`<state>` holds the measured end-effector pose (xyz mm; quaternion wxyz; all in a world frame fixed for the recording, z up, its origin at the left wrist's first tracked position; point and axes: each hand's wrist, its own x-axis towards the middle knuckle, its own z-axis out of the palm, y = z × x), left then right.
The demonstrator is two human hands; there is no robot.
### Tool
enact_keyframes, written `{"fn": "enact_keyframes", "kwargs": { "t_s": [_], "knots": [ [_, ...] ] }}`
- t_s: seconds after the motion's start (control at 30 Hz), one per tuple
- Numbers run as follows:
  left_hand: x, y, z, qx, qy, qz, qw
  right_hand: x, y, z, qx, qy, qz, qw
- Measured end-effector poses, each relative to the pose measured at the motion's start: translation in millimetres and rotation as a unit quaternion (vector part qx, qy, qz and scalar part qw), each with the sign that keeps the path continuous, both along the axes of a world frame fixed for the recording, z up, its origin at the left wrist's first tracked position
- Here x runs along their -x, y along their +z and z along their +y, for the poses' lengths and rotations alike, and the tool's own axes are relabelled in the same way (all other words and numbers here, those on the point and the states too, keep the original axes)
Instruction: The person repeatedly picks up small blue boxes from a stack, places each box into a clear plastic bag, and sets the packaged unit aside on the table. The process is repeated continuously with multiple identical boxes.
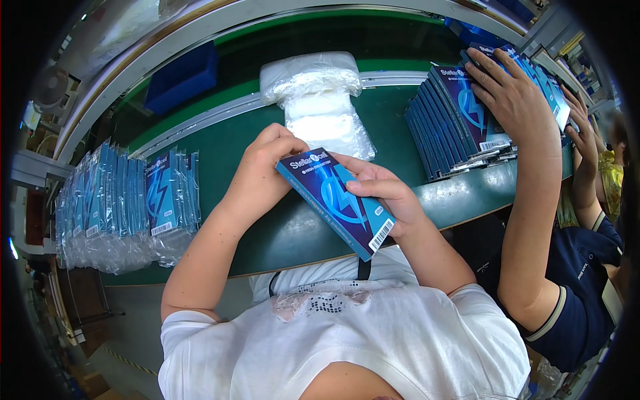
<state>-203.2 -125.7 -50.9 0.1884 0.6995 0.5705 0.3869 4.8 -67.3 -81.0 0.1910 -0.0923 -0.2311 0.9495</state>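
Note:
A flat, dark blue box (337, 200) with a lightning-bolt picture lies tilted in front of my body. My right hand (387, 193) grips it, thumb on its face and fingers behind. At the box's upper left corner is my left hand (270, 163), its fingers curled in; what they pinch is hidden. Just beyond both hands lies a stack of clear plastic bags (327, 117), with a bunched roll of film (310, 73) at its far end.
Bagged blue boxes (127, 193) stand in rows on the left of the green table (227, 147). At right, unbagged boxes (443, 127) stand in a row under a co-worker's hand (517, 100). A blue bin (181, 79) sits at the far left, on the green conveyor (237, 50).

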Motion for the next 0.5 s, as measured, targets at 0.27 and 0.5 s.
{"fn": "enact_keyframes", "kwargs": {
  "t_s": [0.27,0.5],
  "knots": [
    [7.3,-9.6,-3.6,0.16,0.108,-0.256,0.947,-14.8,3.4,5.3,-0.089,-0.027,-0.108,0.99],
    [-1.4,-2.8,-11.0,0.076,0.069,-0.088,0.991,-1.6,-2.2,-2.3,-0.162,-0.179,-0.201,0.949]
  ]
}}
